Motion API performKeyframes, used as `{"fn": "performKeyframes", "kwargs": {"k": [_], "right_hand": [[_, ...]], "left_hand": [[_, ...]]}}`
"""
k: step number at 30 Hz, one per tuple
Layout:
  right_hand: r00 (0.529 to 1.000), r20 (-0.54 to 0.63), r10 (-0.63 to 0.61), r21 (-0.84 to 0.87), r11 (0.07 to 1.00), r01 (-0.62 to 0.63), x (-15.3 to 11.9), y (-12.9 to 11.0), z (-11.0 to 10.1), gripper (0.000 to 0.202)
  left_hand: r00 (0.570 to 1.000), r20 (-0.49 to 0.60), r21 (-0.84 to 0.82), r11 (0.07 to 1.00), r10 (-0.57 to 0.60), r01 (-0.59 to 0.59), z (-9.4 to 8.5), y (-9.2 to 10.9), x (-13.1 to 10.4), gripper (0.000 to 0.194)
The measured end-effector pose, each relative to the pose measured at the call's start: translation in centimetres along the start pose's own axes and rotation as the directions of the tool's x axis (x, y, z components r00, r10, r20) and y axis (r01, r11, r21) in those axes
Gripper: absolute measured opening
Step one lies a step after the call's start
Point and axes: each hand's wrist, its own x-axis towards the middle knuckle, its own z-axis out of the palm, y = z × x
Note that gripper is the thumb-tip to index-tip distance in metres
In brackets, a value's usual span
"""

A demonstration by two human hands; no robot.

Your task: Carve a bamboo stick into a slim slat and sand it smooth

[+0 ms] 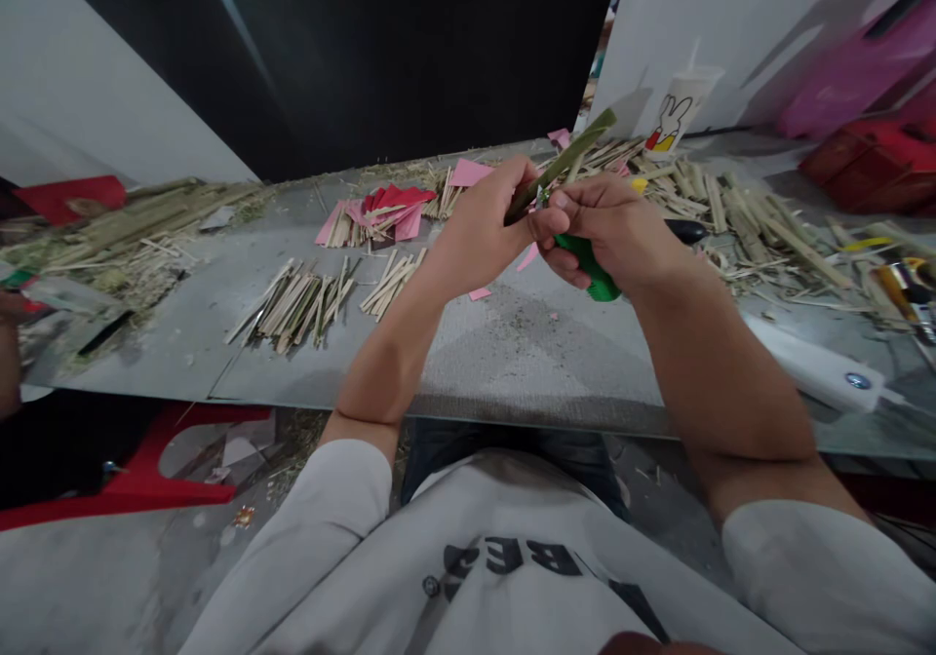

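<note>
My left hand point(487, 211) is closed around a long, flat green-brown plant stalk point(585, 140), which slants up to the right past the fingers. Close against it, my right hand point(610, 226) grips a tool with a bright green handle point(601, 283). A small metal part of that tool shows by the thumb, touching or very near the stalk; its exact kind is hidden by the fingers. Below and left of my hands, a bundle of cut pale sticks point(296, 304) lies on the grey table point(504, 363), beside a smaller bundle point(393, 283).
Pink and red paper pieces point(399, 209) lie among sticks at the back. Split stalks point(760, 216) are heaped on the right, near a cup point(680, 109), a red box point(870, 163) and a white device point(811, 363). At far left, another person's hand point(9, 319) is beside a blade-like tool point(73, 294).
</note>
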Motion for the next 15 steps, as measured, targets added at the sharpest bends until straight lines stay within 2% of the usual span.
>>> {"fn": "performKeyframes", "kwargs": {"k": [4,9,12,15], "right_hand": [[0.999,-0.042,-0.032,-0.023,0.999,0.031,0.2,-0.1,0.3,0.055],[0.981,-0.166,-0.098,-0.093,0.992,0.083,0.6,0.2,0.7,0.058],[0.99,-0.125,-0.072,-0.131,0.99,0.055,0.8,0.4,0.1,0.058],[0.991,-0.129,-0.02,-0.331,0.943,-0.024,0.9,0.3,-0.9,0.055]], "left_hand": [[1.0,-0.007,0.012,1.0,-0.009,0.009,0.2,-0.1,-0.1,0.07],[0.995,-0.071,0.051,0.996,-0.068,0.071,0.5,-1.0,0.3,0.067],[0.991,-0.064,0.03,0.992,-0.122,0.124,0.4,-1.9,0.7,0.071],[0.983,-0.036,-0.004,0.983,-0.182,0.182,0.1,-2.5,0.6,0.071]]}}
